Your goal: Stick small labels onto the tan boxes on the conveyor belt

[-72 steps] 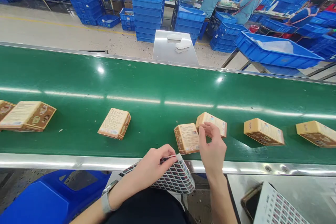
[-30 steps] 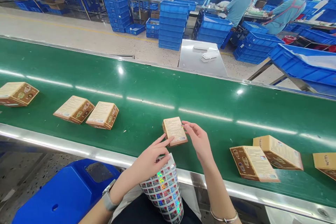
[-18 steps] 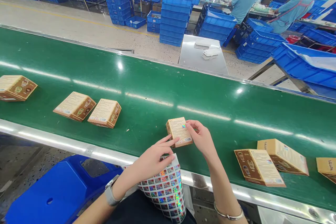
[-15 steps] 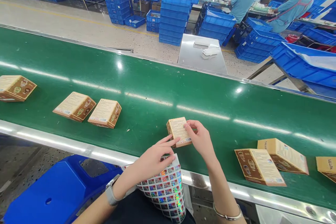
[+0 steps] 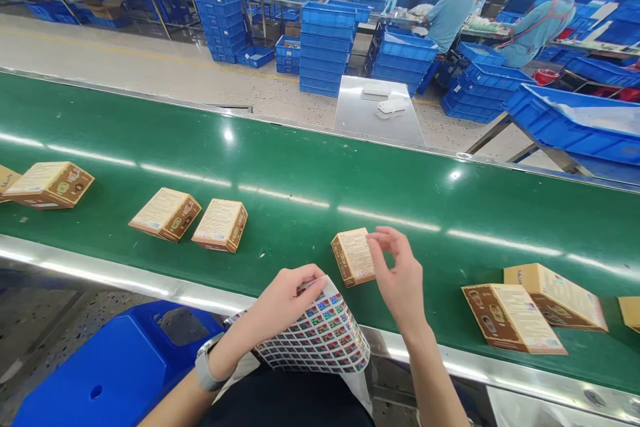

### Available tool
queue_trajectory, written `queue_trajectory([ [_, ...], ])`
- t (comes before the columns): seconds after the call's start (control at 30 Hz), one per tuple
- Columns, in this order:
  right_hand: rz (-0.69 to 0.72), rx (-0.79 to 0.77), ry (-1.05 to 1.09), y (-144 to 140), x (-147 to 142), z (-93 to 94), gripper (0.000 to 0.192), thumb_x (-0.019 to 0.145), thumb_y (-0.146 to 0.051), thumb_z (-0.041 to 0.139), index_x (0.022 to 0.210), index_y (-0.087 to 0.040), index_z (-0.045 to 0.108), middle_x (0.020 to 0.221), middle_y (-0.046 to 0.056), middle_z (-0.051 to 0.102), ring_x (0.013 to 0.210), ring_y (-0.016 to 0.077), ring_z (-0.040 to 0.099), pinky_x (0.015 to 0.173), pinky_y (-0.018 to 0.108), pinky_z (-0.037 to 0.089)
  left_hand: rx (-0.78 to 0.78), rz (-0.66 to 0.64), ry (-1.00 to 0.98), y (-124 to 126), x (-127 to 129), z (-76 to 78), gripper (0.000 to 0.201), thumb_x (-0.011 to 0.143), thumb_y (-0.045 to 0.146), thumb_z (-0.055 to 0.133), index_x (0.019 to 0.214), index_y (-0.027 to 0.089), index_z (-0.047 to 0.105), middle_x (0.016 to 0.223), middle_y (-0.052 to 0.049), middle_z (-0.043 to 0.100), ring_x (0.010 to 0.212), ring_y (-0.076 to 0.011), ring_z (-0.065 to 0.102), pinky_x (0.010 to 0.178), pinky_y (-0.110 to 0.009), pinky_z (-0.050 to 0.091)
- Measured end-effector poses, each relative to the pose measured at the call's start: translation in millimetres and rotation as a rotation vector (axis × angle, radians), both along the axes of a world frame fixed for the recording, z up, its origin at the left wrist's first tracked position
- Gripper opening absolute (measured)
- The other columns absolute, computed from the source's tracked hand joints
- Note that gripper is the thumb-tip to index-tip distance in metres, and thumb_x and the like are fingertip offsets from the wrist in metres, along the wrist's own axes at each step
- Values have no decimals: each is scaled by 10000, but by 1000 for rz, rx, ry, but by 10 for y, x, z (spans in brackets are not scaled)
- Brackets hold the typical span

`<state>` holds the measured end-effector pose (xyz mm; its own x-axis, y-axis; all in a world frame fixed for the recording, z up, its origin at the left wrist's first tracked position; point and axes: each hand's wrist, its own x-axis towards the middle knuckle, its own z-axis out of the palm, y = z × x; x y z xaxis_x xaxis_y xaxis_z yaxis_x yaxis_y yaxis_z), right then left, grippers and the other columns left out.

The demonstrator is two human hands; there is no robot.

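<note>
the small carton lies flat on the green conveyor belt, near its front steel rail and just in front of the person. it looks like a light paperboard box, stiff along its edges but easy to dent on the broad printed face, and its smooth surface would probably slide on the belt under a sideways push. a hold across the two short sides, thumb against fingers, looks like the safest way to take it, rather than pressing on the top panel.

the right hand hovers at the carton's right edge, wrist bent back, forearm coming up from the lower right. its thumb and forefinger are drawn close together in a pinch above the box; whether something tiny sits between them cannot be told. the other fingers are loosely curled, and the hand does not appear to grip the carton.

the left hand is lower, in front of the rail, fingers closed on the top edge of a sticker sheet. that sheet is thin and floppy, curving over the person's lap, with rows of small shiny labels. a watch sits on the left wrist.

other cartons lie further left and right along the belt, well apart from the hands.
</note>
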<state>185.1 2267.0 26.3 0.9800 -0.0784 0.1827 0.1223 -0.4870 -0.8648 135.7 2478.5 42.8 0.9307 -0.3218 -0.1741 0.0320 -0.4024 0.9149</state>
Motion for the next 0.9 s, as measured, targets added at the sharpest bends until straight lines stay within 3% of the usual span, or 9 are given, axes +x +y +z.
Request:
queue_trajectory([
  [0.13,500,77,126,222,-366,186,122,904,-350,638,936,-242,686,895,21,732,793,185,685,748,285,544,-38,137,15,132,-88,108,299,981,420,468,866,191,622,693,40,579,660,-123,511,608,-226,378],
  [0.27,453,87,78,410,-501,166,87,899,-302,643,875,-247,704,775,4,718,700,181,679,661,270,551,-90,162,91,199,-157,113,234,912,406,585,926,189,670,743,27,643,681,-132,545,612,-222,387],
  [0.37,428,46,56,465,-508,112,66,893,-295,661,913,-250,705,807,14,738,713,196,699,659,290,567,-74,223,76,235,-214,73,309,910,422,587,746,169,653,656,35,578,635,-119,494,580,-220,351],
  [0.47,425,-76,-147,498,-538,91,81,926,-239,623,943,-252,701,928,48,751,824,215,713,750,334,567,-36,267,47,251,-270,48,335,921,417,577,695,171,603,603,52,494,600,-103,422,546,-217,306],
  [0.63,444,-229,-408,567,-598,90,176,907,-133,623,976,-275,700,1070,55,752,1044,273,679,920,457,478,32,325,35,332,-308,19,318,941,432,542,760,187,632,639,40,561,609,-119,480,572,-229,376],
  [0.7,473,-100,-271,612,-532,66,96,908,-191,638,902,-275,685,1079,49,750,1060,270,676,926,455,488,102,369,-23,460,-299,-26,295,936,417,548,774,191,647,707,12,619,681,-152,554,642,-261,449],
  [0.77,447,124,-27,697,-377,3,83,925,-299,625,859,-262,659,1130,61,735,1093,261,670,932,438,513,184,417,-165,645,-286,-96,242,915,371,578,776,195,669,946,-48,696,932,-220,614,855,-343,498],
  [0.83,385,344,194,836,-151,-100,159,921,-402,612,903,-250,655,1232,82,702,1143,256,656,959,431,521,229,414,-270,838,-277,-180,206,897,334,602,764,199,684,1296,-80,636,1261,-295,500,1090,-455,395],
  [0.9,354,480,302,1013,89,-224,268,878,-482,633,978,-235,665,1309,102,664,1174,262,644,982,435,518,204,331,-245,980,-277,-260,211,901,338,603,762,206,690,1502,-52,498,1428,-322,343,1183,-517,288],
])
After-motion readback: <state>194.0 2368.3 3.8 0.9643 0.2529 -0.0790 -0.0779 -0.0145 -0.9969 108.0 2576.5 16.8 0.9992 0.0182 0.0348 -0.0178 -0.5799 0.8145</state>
